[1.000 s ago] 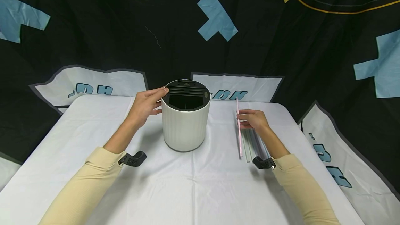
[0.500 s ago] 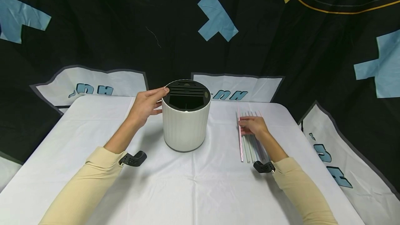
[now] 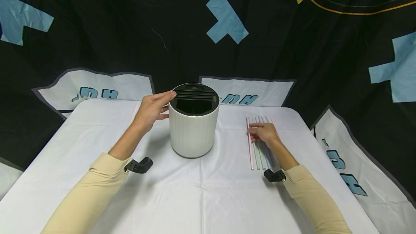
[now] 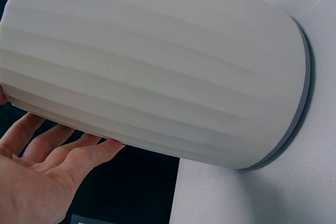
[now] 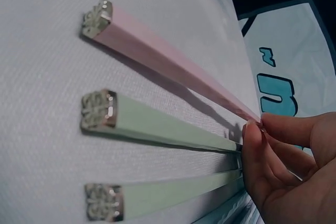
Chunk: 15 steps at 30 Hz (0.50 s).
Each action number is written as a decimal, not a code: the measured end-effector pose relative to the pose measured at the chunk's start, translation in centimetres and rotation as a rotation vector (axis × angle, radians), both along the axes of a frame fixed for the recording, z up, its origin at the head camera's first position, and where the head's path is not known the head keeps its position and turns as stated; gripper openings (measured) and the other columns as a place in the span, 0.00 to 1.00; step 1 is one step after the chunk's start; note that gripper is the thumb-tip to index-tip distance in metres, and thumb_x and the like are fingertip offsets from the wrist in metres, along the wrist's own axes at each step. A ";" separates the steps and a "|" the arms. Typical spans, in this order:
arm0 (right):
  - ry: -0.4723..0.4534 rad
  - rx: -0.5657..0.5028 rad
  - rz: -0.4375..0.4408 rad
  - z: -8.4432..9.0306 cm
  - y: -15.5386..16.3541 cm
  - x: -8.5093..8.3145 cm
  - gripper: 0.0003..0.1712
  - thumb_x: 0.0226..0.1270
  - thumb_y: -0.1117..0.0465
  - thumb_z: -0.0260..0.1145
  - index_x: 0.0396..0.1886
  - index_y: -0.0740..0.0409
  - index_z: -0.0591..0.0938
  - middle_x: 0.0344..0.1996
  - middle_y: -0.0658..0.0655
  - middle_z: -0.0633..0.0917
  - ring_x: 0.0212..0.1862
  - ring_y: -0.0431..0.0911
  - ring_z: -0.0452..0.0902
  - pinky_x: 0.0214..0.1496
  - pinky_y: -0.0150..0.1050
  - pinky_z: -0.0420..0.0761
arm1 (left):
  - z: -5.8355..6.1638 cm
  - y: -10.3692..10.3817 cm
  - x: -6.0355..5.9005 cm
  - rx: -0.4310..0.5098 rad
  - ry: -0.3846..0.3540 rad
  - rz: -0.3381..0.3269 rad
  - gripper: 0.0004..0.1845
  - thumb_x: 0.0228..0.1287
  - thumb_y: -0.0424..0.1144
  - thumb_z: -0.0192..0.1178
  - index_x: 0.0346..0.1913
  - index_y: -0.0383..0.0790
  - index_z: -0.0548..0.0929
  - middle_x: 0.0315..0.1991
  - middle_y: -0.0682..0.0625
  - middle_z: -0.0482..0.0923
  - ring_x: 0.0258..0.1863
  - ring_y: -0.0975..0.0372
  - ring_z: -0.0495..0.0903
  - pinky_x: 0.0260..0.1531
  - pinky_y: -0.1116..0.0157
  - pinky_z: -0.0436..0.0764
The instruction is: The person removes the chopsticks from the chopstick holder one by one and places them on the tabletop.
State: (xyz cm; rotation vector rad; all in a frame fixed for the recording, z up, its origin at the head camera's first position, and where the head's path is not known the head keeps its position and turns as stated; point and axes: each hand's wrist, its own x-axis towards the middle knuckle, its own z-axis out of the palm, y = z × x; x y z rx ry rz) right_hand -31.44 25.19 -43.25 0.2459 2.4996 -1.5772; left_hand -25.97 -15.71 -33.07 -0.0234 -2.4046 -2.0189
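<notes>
Right hand (image 3: pixel 263 133) is pinching the pink chopstick (image 5: pixel 173 61) in the row lying on the desk (image 3: pixel 201 190), none yet inside the white holder (image 3: pixel 193 125), which the open left hand (image 3: pixel 152 109) is steadying.

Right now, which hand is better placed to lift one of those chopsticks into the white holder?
Probably the right hand: its fingertips already rest on the chopsticks, at the pink chopstick. The left hand lies against the white holder, steadying it.

White canister (image 3: pixel 193 125) blocks table (image 3: pixel 201 190) centre; sticks (image 3: pixel 260 147) line right side; open cloth in front and between them.
</notes>
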 end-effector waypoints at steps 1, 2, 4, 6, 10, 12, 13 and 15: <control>0.002 0.008 -0.003 -0.1 0.0 0.0 0.24 0.70 0.63 0.68 0.62 0.69 0.80 0.25 0.51 0.86 0.23 0.39 0.83 0.30 0.32 0.86 | 0.0 0.0 0.0 0.000 0.000 -0.001 0.32 0.71 0.58 0.61 0.71 0.46 0.75 0.72 0.45 0.71 0.70 0.43 0.72 0.61 0.45 0.79; 0.004 0.012 -0.005 -0.1 0.1 0.0 0.24 0.70 0.63 0.68 0.62 0.69 0.80 0.25 0.51 0.86 0.23 0.39 0.82 0.30 0.31 0.86 | 0.0 0.1 0.0 0.000 0.000 -0.001 0.32 0.71 0.58 0.61 0.71 0.46 0.75 0.72 0.45 0.71 0.70 0.43 0.72 0.61 0.45 0.79; 0.010 0.024 0.002 -0.2 0.1 0.1 0.24 0.70 0.63 0.68 0.62 0.70 0.80 0.26 0.50 0.86 0.23 0.38 0.82 0.30 0.30 0.85 | 0.0 0.1 0.0 -0.004 0.002 -0.002 0.32 0.70 0.58 0.61 0.71 0.46 0.76 0.72 0.45 0.71 0.70 0.43 0.72 0.61 0.45 0.79; 0.011 0.042 -0.004 -0.2 0.1 0.1 0.23 0.70 0.62 0.68 0.61 0.69 0.80 0.26 0.50 0.86 0.23 0.38 0.82 0.30 0.29 0.85 | 0.0 0.1 0.0 -0.005 0.002 -0.001 0.32 0.70 0.59 0.61 0.71 0.46 0.76 0.72 0.45 0.71 0.70 0.43 0.72 0.60 0.45 0.80; 0.018 0.062 -0.015 -0.3 0.0 0.1 0.22 0.70 0.63 0.68 0.60 0.69 0.81 0.28 0.50 0.87 0.25 0.37 0.82 0.30 0.27 0.84 | 0.0 0.2 -0.1 -0.002 0.001 0.000 0.33 0.70 0.59 0.61 0.71 0.46 0.75 0.72 0.45 0.71 0.69 0.43 0.73 0.60 0.46 0.80; 0.023 0.073 -0.017 -0.3 0.0 0.1 0.22 0.70 0.63 0.68 0.60 0.68 0.82 0.29 0.51 0.87 0.26 0.37 0.81 0.31 0.27 0.84 | -0.1 0.2 -0.1 -0.004 0.000 0.006 0.33 0.70 0.59 0.61 0.71 0.46 0.75 0.72 0.45 0.71 0.69 0.44 0.73 0.60 0.46 0.80; 0.025 0.079 -0.017 -0.2 0.0 0.1 0.22 0.70 0.62 0.68 0.60 0.68 0.82 0.30 0.51 0.87 0.27 0.37 0.81 0.32 0.27 0.84 | -0.1 0.1 0.0 -0.005 0.000 0.010 0.33 0.70 0.59 0.61 0.71 0.46 0.75 0.72 0.45 0.71 0.69 0.44 0.73 0.60 0.46 0.80; 0.027 0.095 -0.020 -0.1 0.0 0.1 0.22 0.70 0.61 0.68 0.60 0.67 0.82 0.32 0.53 0.87 0.27 0.37 0.81 0.33 0.27 0.84 | -0.1 0.1 0.0 -0.012 0.001 0.015 0.33 0.70 0.60 0.61 0.71 0.46 0.75 0.72 0.45 0.71 0.69 0.44 0.73 0.60 0.47 0.80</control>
